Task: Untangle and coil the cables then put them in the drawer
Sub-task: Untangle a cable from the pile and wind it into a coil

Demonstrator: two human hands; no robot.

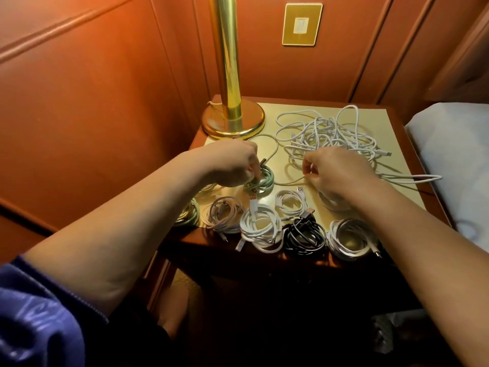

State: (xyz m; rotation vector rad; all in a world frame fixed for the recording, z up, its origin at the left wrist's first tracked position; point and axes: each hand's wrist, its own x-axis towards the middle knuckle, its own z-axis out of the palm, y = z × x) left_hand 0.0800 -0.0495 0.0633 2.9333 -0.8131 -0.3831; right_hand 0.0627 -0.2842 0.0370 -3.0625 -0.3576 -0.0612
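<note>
Here the left hand (232, 165) pinches a small mint-green coiled cable (260, 181) near the middle of the gold-topped wooden surface (391, 186), while the right hand (341, 173) pinches a thin pale strand (288, 182) running to that coil. A loose white cable tangle (328, 133) fills the far right corner. Finished coils, including a black coiled cable (304, 235), line the near edge.
</note>
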